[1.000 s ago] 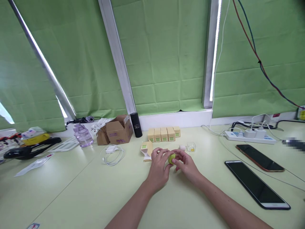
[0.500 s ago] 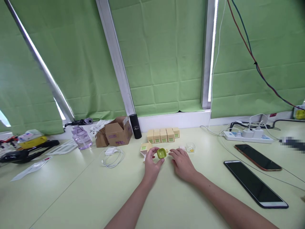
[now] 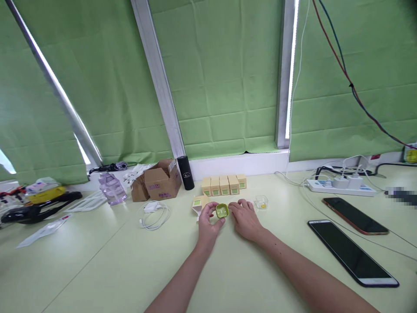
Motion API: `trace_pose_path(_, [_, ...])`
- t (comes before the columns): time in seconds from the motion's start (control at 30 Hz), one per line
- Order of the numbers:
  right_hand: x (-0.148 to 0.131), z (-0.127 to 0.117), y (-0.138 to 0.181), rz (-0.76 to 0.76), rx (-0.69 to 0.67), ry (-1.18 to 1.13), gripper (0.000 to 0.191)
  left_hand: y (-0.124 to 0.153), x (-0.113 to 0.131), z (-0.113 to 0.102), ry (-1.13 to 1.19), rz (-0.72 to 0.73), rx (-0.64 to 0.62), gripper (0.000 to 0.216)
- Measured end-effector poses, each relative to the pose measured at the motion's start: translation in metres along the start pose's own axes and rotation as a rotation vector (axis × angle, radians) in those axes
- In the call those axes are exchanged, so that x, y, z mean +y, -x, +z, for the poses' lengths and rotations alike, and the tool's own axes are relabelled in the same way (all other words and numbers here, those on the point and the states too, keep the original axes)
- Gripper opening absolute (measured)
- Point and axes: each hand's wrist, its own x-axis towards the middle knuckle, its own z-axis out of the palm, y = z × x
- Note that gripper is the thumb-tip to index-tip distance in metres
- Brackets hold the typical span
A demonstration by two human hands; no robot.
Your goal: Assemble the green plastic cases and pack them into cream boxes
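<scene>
My left hand (image 3: 208,221) grips a small olive-green square case (image 3: 222,211) between thumb and fingers, its hollow inside facing me. At the case's right edge are the bent fingertips of my right hand (image 3: 245,218); whatever is in them is too small and covered to make out. Behind my left hand stands an opened small tan box (image 3: 200,201), partly hidden by the fingers. A clear little plastic container (image 3: 261,202) with something yellow in it lies to the right of my right hand. Beyond both hands, several small tan boxes (image 3: 224,185) stand in a row.
Left of my hands lie a coiled white cable (image 3: 154,217), an open cardboard box (image 3: 163,180), a black cylinder (image 3: 185,173) and a purple bottle (image 3: 112,189). On the right are two phones (image 3: 353,252) and a white power strip (image 3: 340,187) with wires across the table.
My right hand has moved slightly left, its fingers now bent against the case's edge. A small loop seen beside the case is now covered. The left hand keeps its grip.
</scene>
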Motion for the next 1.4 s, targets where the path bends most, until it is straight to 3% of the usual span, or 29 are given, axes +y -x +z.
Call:
trace_pose_path(0.27, [0.004, -0.02, 0.021, 0.162, 0.316, -0.3, 0.016, 0.003, 0.005, 0.003, -0.022, 0.007, -0.014, 0.043])
trace_pose_path(0.4, [0.001, -0.027, 0.034, 0.291, 0.419, -0.605, 0.011, 0.005, 0.006, 0.005, -0.033, 0.015, -0.033, 0.043])
trace_pose_path(0.63, [-0.003, -0.029, 0.038, 0.327, 0.38, -1.089, 0.027, 0.01, 0.009, 0.005, -0.082, 0.084, -0.052, 0.045])
trace_pose_path(0.97, [-0.012, -0.041, 0.037, 0.437, 0.326, -1.342, 0.045, 0.015, 0.016, 0.008, -0.086, 0.109, -0.085, 0.044])
trace_pose_path(1.17, [-0.004, -0.035, 0.036, 0.574, 0.288, -1.505, 0.049, 0.016, 0.016, 0.009, -0.082, 0.111, -0.096, 0.045])
trace_pose_path(1.4, [0.005, -0.029, 0.035, 0.662, 0.289, -1.53, 0.049, 0.017, 0.017, 0.009, -0.079, 0.101, -0.109, 0.043])
